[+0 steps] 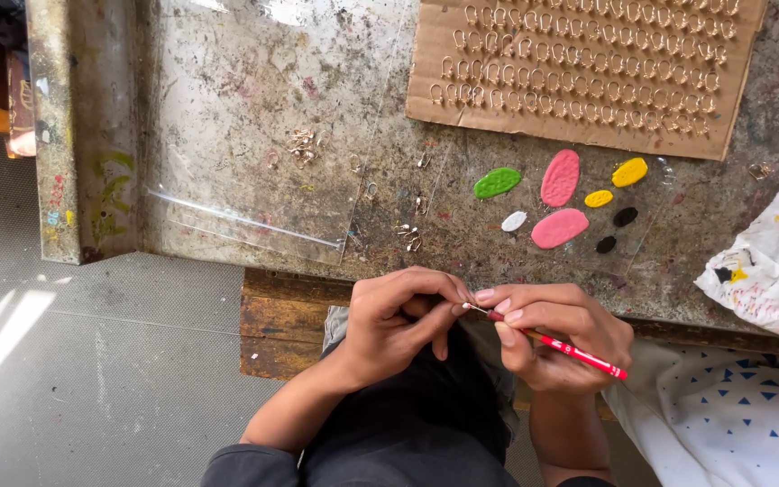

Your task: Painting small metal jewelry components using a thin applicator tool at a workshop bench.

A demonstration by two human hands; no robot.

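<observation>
One thin red-handled tool (579, 353) is gripped in the right hand (556, 338), its long axis slanting up-left, tip meeting a tiny piece pinched, barely visible, in the left hand (398, 320), just below the table (227, 135) edge, coloured clay pieces (559, 203) beyond.

The left hand (400, 317) and right hand (556, 334) were bare, with no rings or watch. Dark sleeves were pushed up past both forearms, above dark trousers.

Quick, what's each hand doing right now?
Left hand: closed, pinching something too small to tell.
Right hand: closed, holding a thin red tool, its tip at the left fingertips.
</observation>
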